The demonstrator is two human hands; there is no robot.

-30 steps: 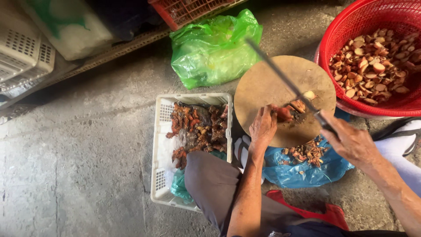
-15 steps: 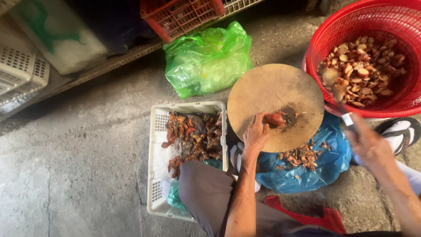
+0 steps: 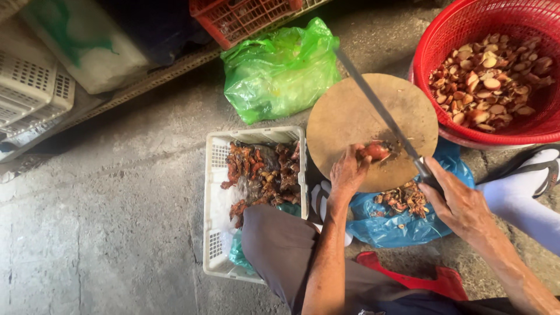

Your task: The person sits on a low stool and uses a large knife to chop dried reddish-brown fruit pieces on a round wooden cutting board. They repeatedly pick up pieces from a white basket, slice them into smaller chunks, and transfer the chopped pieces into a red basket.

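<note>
My left hand (image 3: 348, 172) pins a small reddish-brown root piece (image 3: 376, 151) on the near edge of a round wooden chopping block (image 3: 356, 114). My right hand (image 3: 458, 198) grips the handle of a long knife (image 3: 379, 111); its blade slants across the block, down to the root piece. A blue plastic bag (image 3: 396, 227) below the block catches brown trimmings (image 3: 403, 198). A red basket (image 3: 461, 35) at upper right holds several cut pale pieces (image 3: 487, 81).
A white plastic crate (image 3: 219, 198) of uncut reddish roots sits left of my knee. A green plastic bag (image 3: 280, 70) lies behind the block. Another red crate (image 3: 245, 17) and white crates (image 3: 29, 93) line the back. My sandalled foot (image 3: 539, 166) rests at right on bare concrete floor.
My right hand carried the knife over to the red basket, then brought it back so the blade lies across the block at the root piece. The left hand stayed on the root.
</note>
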